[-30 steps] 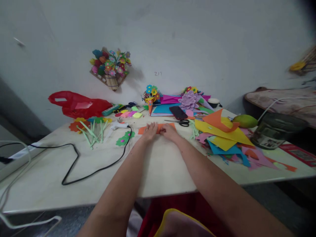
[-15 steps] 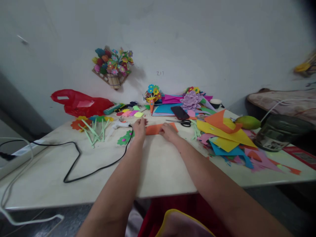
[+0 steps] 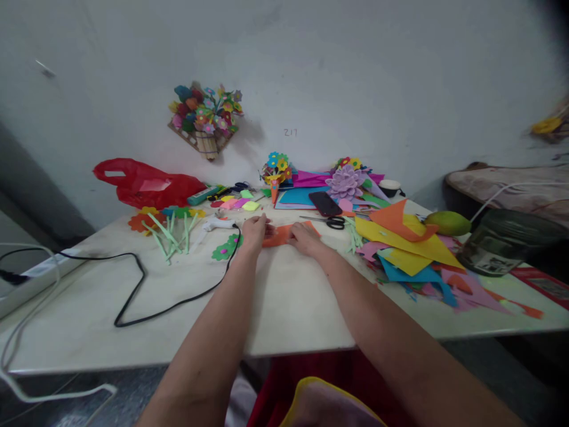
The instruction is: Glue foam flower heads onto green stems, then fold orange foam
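Observation:
A strip-like orange foam sheet (image 3: 281, 235) lies on the table in front of me, between my hands. My right hand (image 3: 304, 238) rests on its right half, the fingers bent and pressed down onto it. At the sheet's left end is my left hand (image 3: 255, 232), its fingers curled together in a pinch; what is between the fingertips is hidden. Just left of that hand lie green foam flowers (image 3: 226, 249) with pink centres. A white glue gun (image 3: 217, 223) with a black cord lies behind them. Black-handled scissors (image 3: 334, 222) lie beyond the sheet, to its right.
Pale green strips (image 3: 171, 237) and a red plastic bag (image 3: 149, 182) are on the left. Coloured foam scraps (image 3: 406, 243), a mango (image 3: 448, 223) and a dark jar (image 3: 493, 243) crowd the right. A phone (image 3: 325, 204) lies at the back. The black cord (image 3: 175, 306) loops across the left.
My left hand has shifted slightly right and down, its fingertips now closer over the orange sheet's left end. My right hand stays pressed on the sheet.

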A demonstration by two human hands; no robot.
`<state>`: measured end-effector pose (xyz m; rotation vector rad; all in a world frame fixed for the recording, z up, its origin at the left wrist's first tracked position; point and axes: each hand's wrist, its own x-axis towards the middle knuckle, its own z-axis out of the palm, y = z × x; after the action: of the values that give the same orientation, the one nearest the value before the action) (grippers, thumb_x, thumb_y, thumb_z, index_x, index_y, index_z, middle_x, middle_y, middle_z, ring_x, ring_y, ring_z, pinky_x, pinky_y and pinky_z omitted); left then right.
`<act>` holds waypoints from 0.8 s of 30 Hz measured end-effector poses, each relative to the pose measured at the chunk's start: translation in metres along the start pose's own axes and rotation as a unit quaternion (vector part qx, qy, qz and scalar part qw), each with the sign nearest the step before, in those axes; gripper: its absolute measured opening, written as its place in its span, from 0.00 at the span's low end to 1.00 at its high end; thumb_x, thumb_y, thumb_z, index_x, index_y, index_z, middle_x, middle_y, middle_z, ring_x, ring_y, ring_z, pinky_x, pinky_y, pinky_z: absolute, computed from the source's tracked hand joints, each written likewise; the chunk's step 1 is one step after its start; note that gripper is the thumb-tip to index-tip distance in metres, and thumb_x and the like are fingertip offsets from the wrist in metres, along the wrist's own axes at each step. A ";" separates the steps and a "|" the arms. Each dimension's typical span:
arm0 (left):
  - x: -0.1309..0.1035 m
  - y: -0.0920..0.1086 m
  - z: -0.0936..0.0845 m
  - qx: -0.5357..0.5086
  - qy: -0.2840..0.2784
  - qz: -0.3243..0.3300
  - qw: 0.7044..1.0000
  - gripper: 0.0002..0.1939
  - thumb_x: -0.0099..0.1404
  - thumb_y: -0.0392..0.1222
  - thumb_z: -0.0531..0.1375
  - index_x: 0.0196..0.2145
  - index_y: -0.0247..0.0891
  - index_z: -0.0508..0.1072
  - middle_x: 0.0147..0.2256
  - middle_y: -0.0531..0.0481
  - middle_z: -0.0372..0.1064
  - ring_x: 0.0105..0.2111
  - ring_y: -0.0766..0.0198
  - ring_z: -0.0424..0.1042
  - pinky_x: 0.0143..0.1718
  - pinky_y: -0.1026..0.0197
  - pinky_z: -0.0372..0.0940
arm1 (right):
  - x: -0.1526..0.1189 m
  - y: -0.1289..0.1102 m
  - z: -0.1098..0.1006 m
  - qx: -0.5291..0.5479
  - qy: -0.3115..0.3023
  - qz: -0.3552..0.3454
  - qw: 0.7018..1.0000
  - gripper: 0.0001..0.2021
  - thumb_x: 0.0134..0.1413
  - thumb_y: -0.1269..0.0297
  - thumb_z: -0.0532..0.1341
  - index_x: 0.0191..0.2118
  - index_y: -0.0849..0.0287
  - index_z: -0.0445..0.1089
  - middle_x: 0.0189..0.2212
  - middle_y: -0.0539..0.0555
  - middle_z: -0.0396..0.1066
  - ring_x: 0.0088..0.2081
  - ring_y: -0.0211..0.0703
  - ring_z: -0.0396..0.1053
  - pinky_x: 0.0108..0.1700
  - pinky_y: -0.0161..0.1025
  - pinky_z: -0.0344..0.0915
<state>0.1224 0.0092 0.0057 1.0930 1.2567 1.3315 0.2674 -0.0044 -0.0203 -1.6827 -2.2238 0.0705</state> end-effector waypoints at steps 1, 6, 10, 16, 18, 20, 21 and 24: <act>0.001 0.000 0.000 -0.003 -0.003 0.004 1.000 0.11 0.60 0.45 0.52 0.29 0.33 0.68 0.17 0.50 0.66 0.16 0.66 0.68 0.23 0.63 0.65 | 0.000 0.000 0.000 0.003 0.003 0.003 1.000 0.06 0.51 0.64 0.57 0.32 0.60 0.69 0.39 0.55 0.68 0.44 0.42 0.62 0.44 0.35 0.55; -0.001 0.002 0.000 0.012 -0.046 -0.008 0.999 0.13 0.59 0.45 0.53 0.26 0.33 0.69 0.16 0.48 0.67 0.15 0.65 0.68 0.19 0.64 0.63 | 0.002 0.002 -0.002 0.002 0.050 0.058 0.997 0.07 0.53 0.66 0.55 0.33 0.61 0.69 0.37 0.58 0.68 0.43 0.44 0.63 0.43 0.36 0.55; -0.010 0.001 0.005 0.070 -0.158 -0.077 0.982 0.16 0.59 0.46 0.54 0.21 0.32 0.68 0.16 0.46 0.67 0.14 0.66 0.67 0.15 0.67 0.61 | 0.006 0.008 -0.001 0.036 0.117 0.086 0.989 0.09 0.54 0.66 0.53 0.34 0.62 0.69 0.38 0.57 0.68 0.42 0.41 0.62 0.43 0.35 0.54; -0.011 -0.010 0.012 -0.020 -0.117 -0.087 0.989 0.12 0.56 0.44 0.60 0.23 0.32 0.69 0.20 0.44 0.71 0.20 0.64 0.71 0.29 0.62 0.69 | 0.014 0.011 0.012 0.167 0.112 0.079 0.976 0.09 0.54 0.62 0.54 0.31 0.61 0.67 0.31 0.51 0.68 0.34 0.35 0.62 0.36 0.31 0.55; -0.006 -0.013 0.011 -0.046 -0.103 -0.074 0.991 0.10 0.56 0.41 0.60 0.23 0.32 0.69 0.20 0.46 0.71 0.21 0.65 0.71 0.31 0.61 0.69 | 0.016 0.010 0.015 0.198 0.101 0.071 0.972 0.09 0.53 0.62 0.54 0.30 0.61 0.67 0.29 0.50 0.68 0.32 0.34 0.62 0.35 0.31 0.55; -0.003 -0.015 0.011 -0.065 -0.095 -0.062 0.991 0.08 0.56 0.40 0.59 0.23 0.33 0.68 0.19 0.47 0.70 0.21 0.65 0.71 0.31 0.60 0.69 | 0.016 0.010 0.016 0.212 0.116 0.058 0.969 0.09 0.53 0.63 0.54 0.30 0.61 0.67 0.29 0.50 0.67 0.32 0.35 0.62 0.34 0.31 0.55; -0.002 -0.015 0.010 -0.075 -0.092 -0.059 0.991 0.08 0.56 0.39 0.59 0.23 0.32 0.68 0.19 0.47 0.70 0.21 0.64 0.71 0.30 0.60 0.68 | 0.016 0.010 0.016 0.213 0.135 0.050 0.966 0.07 0.52 0.65 0.54 0.30 0.61 0.67 0.30 0.50 0.68 0.33 0.35 0.62 0.35 0.32 0.56; -0.001 -0.015 0.010 -0.106 -0.082 -0.052 0.990 0.07 0.57 0.37 0.59 0.25 0.31 0.68 0.20 0.46 0.70 0.21 0.64 0.71 0.29 0.61 0.68 | 0.013 0.011 0.012 0.184 0.203 0.010 0.962 0.05 0.51 0.70 0.54 0.32 0.61 0.67 0.33 0.52 0.68 0.35 0.38 0.62 0.39 0.35 0.56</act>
<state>0.1330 0.0091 -0.0090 0.9547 1.0125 1.2384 0.2705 0.0134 -0.0314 -1.3722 -1.7623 0.1224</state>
